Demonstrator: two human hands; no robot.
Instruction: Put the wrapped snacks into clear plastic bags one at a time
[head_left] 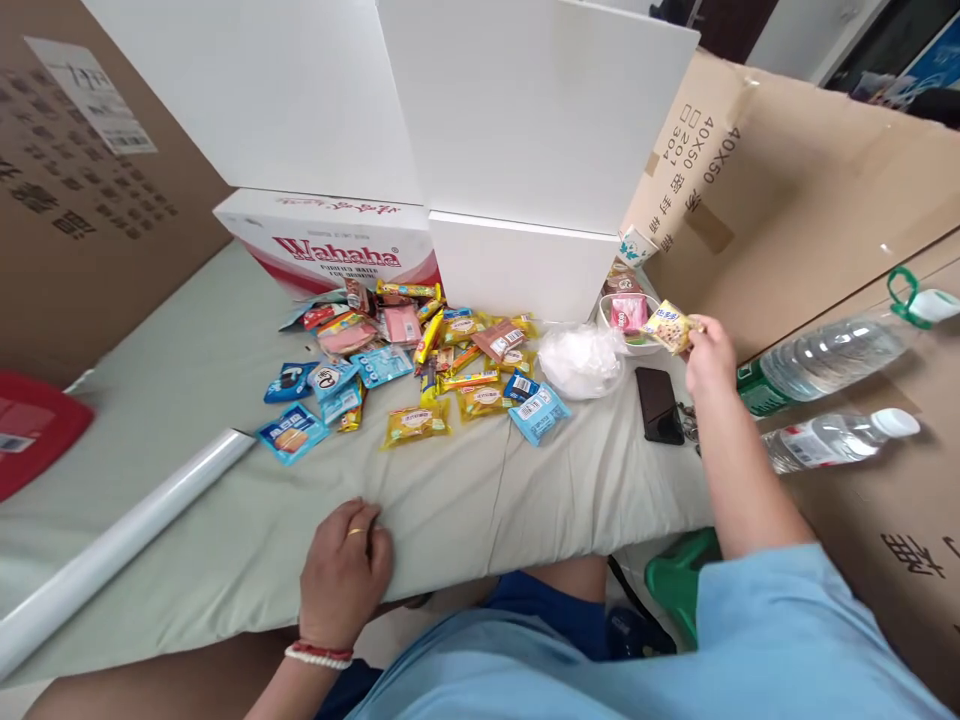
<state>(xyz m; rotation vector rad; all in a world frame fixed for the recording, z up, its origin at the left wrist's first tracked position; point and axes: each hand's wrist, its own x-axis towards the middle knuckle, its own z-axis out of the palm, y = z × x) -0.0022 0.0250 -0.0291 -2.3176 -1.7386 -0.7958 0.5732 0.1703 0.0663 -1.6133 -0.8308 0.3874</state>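
**Op:** Head view looks down on a table under a pale green cloth (480, 500). My right hand (709, 355) is stretched out to the far right and pinches a small yellow snack packet (670, 327) between thumb and fingertips, so that grip is closed on the packet.

**Desk:** Where is the packet against the bowl?

**Op:** It hangs at the right rim of a white bowl (611, 322), which already holds a pink packet (628, 312). I cannot tell whether the yellow one touches the rim.

**Desk:** And your left hand?

**Op:** My left hand (345, 570) rests palm down on the cloth at the near edge, fingers loosely curled, holding nothing. A ring shows on one finger and a red band on the wrist.

**Desk:** What lies around?

**Op:** A heap of snack packets (420, 365) is spread across the middle of the cloth, in front of a Wahaha carton (330, 245) and white boxes (517, 265). A crumpled clear bag (581, 360) sits just left of the bowl, a black phone (658, 403) lies near my right forearm, and two water bottles (832, 400) lie on cardboard to the right. A white roll (127, 530) lies slantwise at the left.
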